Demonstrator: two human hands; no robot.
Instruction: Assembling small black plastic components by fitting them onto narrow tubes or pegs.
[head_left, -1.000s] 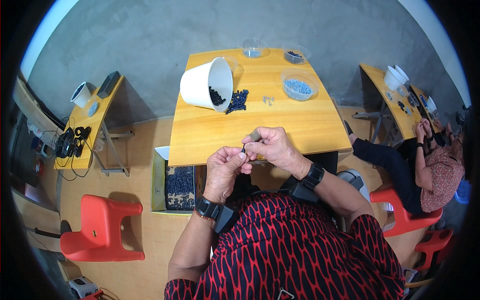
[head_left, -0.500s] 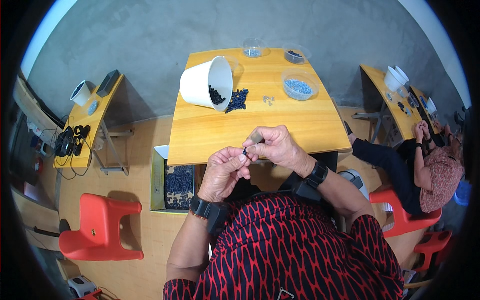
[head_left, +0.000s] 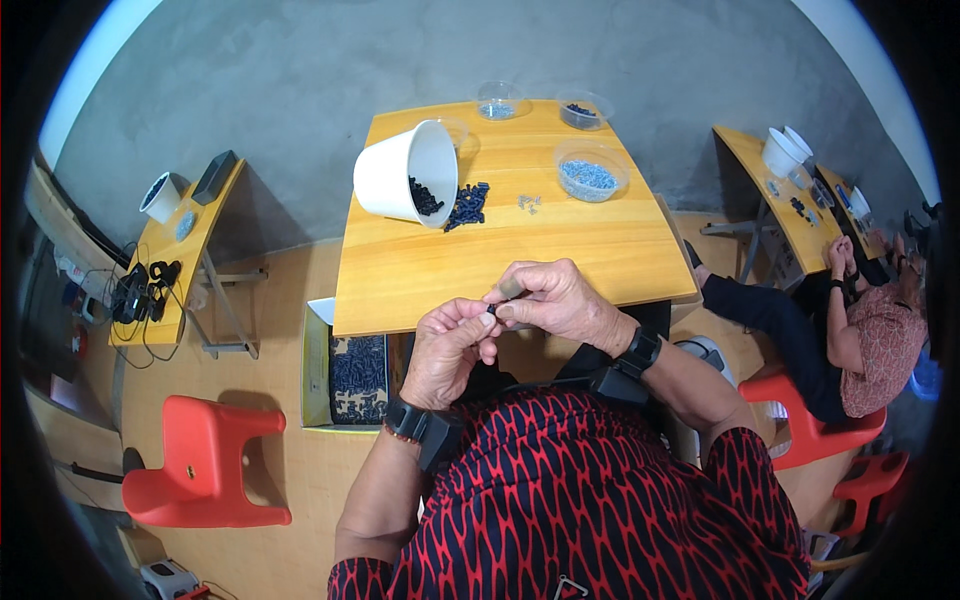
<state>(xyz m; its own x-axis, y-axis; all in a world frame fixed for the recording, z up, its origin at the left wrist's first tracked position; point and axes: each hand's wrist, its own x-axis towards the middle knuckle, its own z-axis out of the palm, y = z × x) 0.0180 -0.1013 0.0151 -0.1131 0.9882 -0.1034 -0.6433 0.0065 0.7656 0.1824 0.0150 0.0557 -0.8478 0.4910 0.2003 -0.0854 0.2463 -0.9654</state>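
Note:
Just off the table's near edge, my left hand [head_left: 450,345] pinches a small dark plastic piece [head_left: 491,310] between thumb and fingers. My right hand [head_left: 552,300] meets it there, thumb and forefinger closed at the same piece; the fingers hide most of it. Beyond them on the yellow wooden table [head_left: 520,260] lies a white bucket [head_left: 385,175] on its side, with dark pieces inside. A heap of dark plastic pieces [head_left: 466,206] has spread from its mouth. To the right are a few small metal parts [head_left: 529,204] and a clear bowl of bluish small parts [head_left: 588,178].
Two more clear tubs [head_left: 497,108] [head_left: 582,112] stand at the table's far edge. A box of dark pieces [head_left: 357,375] sits on the floor at the table's left. A red chair [head_left: 205,460] stands left. At right, another person [head_left: 880,345] sits working at a table.
The view has tilted slightly. My hands stay together at the small piece, with only a slight shift of the fingers.

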